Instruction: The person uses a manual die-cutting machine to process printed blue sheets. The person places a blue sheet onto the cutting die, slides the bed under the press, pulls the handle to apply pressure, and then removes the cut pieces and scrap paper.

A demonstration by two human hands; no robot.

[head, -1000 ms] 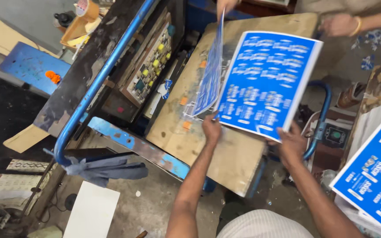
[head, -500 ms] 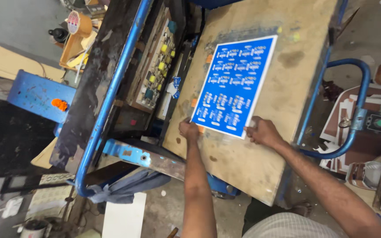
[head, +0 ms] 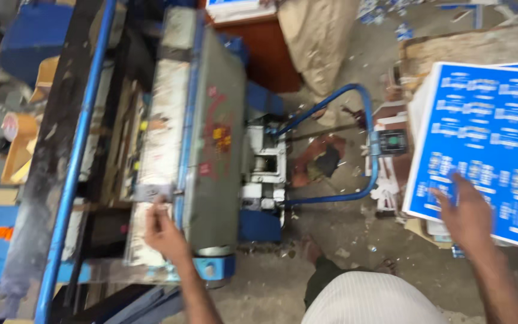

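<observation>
Fingers of my right hand point(head: 467, 211) are spread flat on the near left corner of the blue printed sheet point(head: 487, 144), top of a stack off to the right, pressing not pinching. Left hand point(head: 164, 231) is way over on the left, curled at the near end of the press platen point(head: 202, 126), maybe on a pale scrap, too blurry to tell. So the right's the one on the sheet, and it stretches away to the far right.
</observation>
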